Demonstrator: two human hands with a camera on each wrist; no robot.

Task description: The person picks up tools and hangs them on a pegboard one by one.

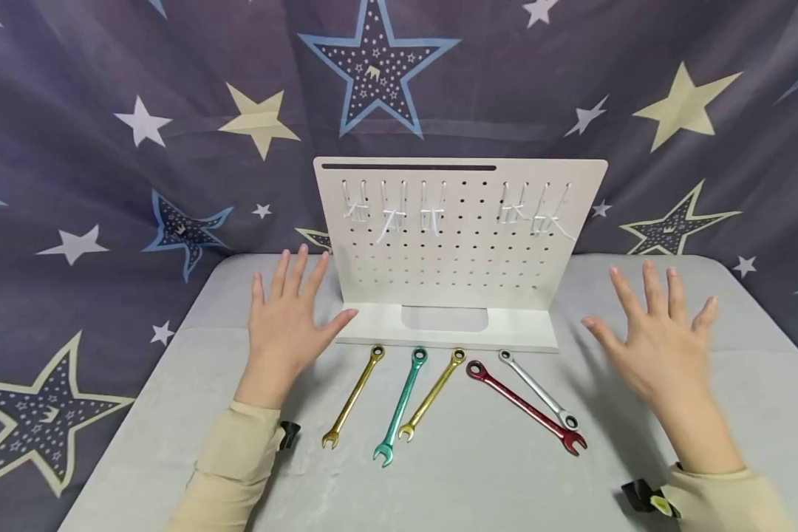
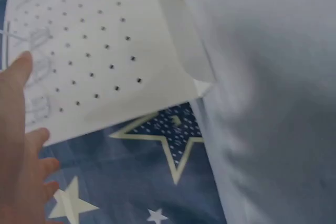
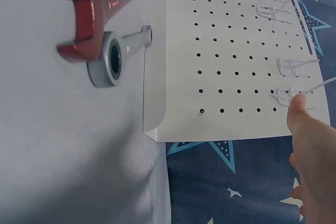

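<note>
My left hand point(image 1: 282, 325) is held up with fingers spread, left of a white pegboard point(image 1: 439, 273). On the other side my right hand point(image 1: 665, 347) is raised the same way, fingers apart. Neither hand holds anything. Between them lie several combination wrenches: a gold wrench point(image 1: 354, 395), a green wrench point(image 1: 402, 406), a second gold wrench point(image 1: 434, 395), a red wrench point(image 1: 522, 403) and a silver wrench point(image 1: 539, 389). The red and silver ones overlap at their lower right ends. In the right wrist view the red wrench point(image 3: 113, 3) and silver wrench point(image 3: 123, 51) lie beside the board's base.
Several white wire hooks point(image 1: 432, 210) hang along the pegboard's upper part. The board stands on a flat base point(image 1: 372, 321) at the back of a grey cloth-covered table point(image 1: 472, 488). Behind it hangs a dark star-patterned curtain point(image 1: 492, 96).
</note>
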